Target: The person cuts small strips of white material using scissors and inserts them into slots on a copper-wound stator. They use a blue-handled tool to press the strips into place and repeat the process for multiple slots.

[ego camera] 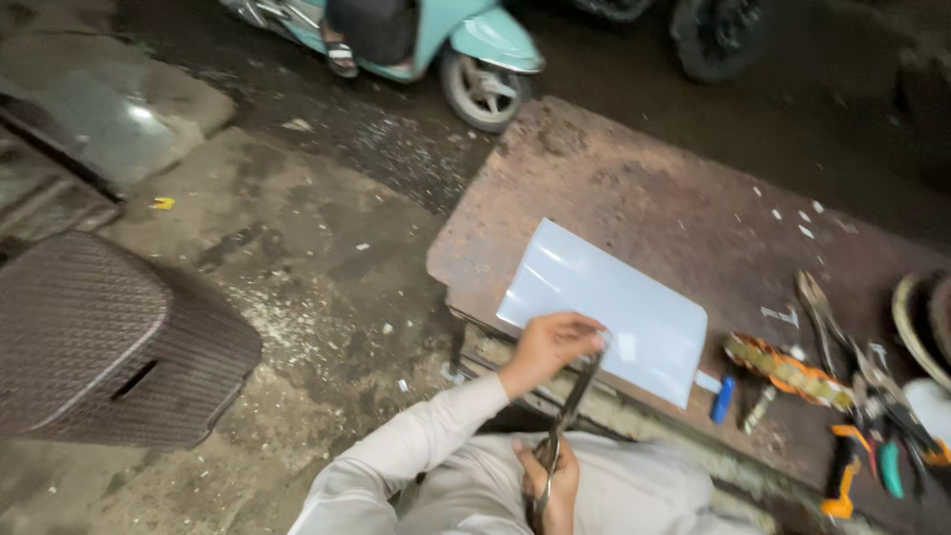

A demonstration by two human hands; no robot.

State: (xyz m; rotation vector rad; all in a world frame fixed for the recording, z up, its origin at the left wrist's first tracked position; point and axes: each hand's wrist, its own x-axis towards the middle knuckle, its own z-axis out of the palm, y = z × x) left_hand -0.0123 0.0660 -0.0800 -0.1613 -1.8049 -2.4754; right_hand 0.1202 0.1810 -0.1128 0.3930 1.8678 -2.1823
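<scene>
Your left hand (547, 344) pinches the pale sheet's (604, 302) near edge at frame centre; your right hand (551, 485), below, grips scissors (570, 416) angled up toward it.

No pkgs, labels, signs or screens visible, tho view's blurry

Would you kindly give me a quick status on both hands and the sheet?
Left hand pinching white sheet edge. Right hand gripping shears, blades at the sheet. Sheet flat on rusty table; tools lie clear, right.
</scene>
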